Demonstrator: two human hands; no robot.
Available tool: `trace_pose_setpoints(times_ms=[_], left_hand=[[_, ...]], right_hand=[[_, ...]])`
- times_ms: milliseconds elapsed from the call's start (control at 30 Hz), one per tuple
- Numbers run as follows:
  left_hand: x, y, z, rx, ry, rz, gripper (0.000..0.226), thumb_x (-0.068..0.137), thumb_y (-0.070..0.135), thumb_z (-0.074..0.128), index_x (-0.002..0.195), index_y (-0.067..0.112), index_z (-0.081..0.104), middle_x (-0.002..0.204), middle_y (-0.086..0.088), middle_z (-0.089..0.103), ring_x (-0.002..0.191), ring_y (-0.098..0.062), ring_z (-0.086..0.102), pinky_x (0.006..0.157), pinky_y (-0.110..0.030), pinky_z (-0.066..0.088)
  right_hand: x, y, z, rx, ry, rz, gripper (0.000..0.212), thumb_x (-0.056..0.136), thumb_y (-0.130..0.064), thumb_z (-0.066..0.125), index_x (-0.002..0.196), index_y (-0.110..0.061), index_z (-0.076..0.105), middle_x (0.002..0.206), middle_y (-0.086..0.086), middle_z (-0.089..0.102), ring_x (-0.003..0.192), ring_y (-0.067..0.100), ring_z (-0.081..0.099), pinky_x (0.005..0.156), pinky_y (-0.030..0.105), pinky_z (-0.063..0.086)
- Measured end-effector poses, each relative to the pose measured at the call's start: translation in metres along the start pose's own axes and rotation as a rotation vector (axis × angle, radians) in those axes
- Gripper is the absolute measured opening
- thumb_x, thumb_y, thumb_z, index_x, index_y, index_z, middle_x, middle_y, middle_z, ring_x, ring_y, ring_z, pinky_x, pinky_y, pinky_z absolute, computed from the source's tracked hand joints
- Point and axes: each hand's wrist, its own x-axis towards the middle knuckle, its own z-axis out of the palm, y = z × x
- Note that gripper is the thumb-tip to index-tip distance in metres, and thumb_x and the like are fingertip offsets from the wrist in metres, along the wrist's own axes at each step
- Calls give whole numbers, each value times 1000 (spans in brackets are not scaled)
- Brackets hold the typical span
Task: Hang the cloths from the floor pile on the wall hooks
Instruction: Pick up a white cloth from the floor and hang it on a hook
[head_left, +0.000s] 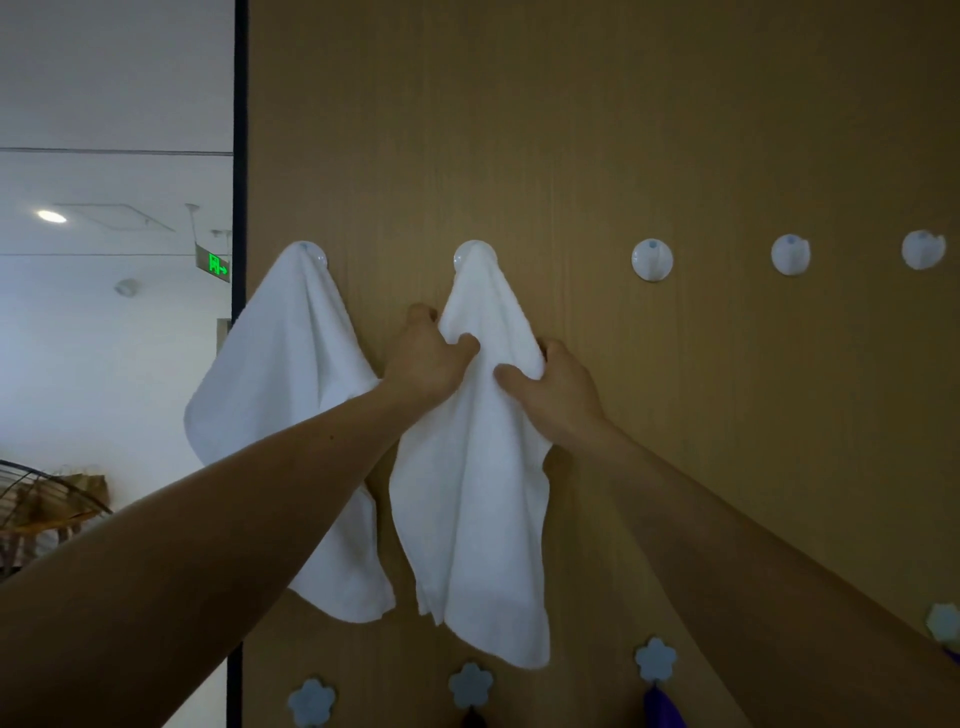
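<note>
A white cloth (478, 519) hangs from the second round white hook (474, 255) on the brown wooden wall. My left hand (426, 358) pinches its left edge just below the hook. My right hand (556, 389) grips its right edge at about the same height. Another white cloth (280, 395) hangs from the first hook (311, 252) at the wall's left end, partly behind my left forearm. Three bare round hooks (652, 260) (790, 254) (923, 250) follow to the right. The floor pile is out of view.
A lower row of blue flower-shaped hooks (470, 685) runs along the bottom, with a purple cloth (662, 709) on one of them. The wall's dark left edge (240, 208) borders an open room with a green exit sign (213, 264).
</note>
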Motion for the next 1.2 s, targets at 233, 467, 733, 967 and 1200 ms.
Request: trace_pose_setpoints(times_ms=[233, 467, 733, 967, 1200], left_hand=[[-10, 13, -6, 236, 130, 105, 64, 90, 37, 55, 141, 7, 35, 141, -11, 42, 127, -27, 42, 99, -40, 38], [-43, 11, -10, 453, 140, 207, 59, 89, 40, 52, 138, 10, 38, 140, -12, 40, 127, -30, 39, 103, -46, 35], [-108, 1, -20, 537, -93, 353, 61, 89, 45, 48, 142, 15, 40, 149, -11, 36, 136, -32, 33, 105, -49, 33], [-235, -10, 3, 385, -321, 379, 55, 88, 39, 53, 138, 17, 46, 148, -5, 37, 133, -26, 32, 101, -41, 31], [-376, 19, 40, 303, -821, 299, 59, 86, 46, 51, 136, 17, 43, 145, -9, 34, 130, -31, 30, 107, -46, 32]], right_hand=[[-7, -6, -14, -89, 82, -44, 86, 83, -59, 59, 149, -14, 27, 147, 1, 39, 132, 20, 42, 103, 38, 41], [-37, -1, -23, -204, 66, -91, 75, 89, -52, 53, 149, -14, 28, 150, 4, 35, 136, 23, 35, 103, 31, 32], [-125, -6, -50, -356, 16, 28, 65, 90, -49, 53, 143, -14, 38, 146, 11, 41, 131, 29, 41, 91, 30, 33], [-266, -3, -64, -570, -112, 290, 73, 93, -48, 54, 152, -17, 25, 157, 10, 26, 144, 24, 22, 117, 34, 20], [-422, -10, -127, -775, -212, 646, 76, 91, -49, 56, 152, -16, 26, 155, 12, 27, 144, 28, 22, 116, 39, 24]])
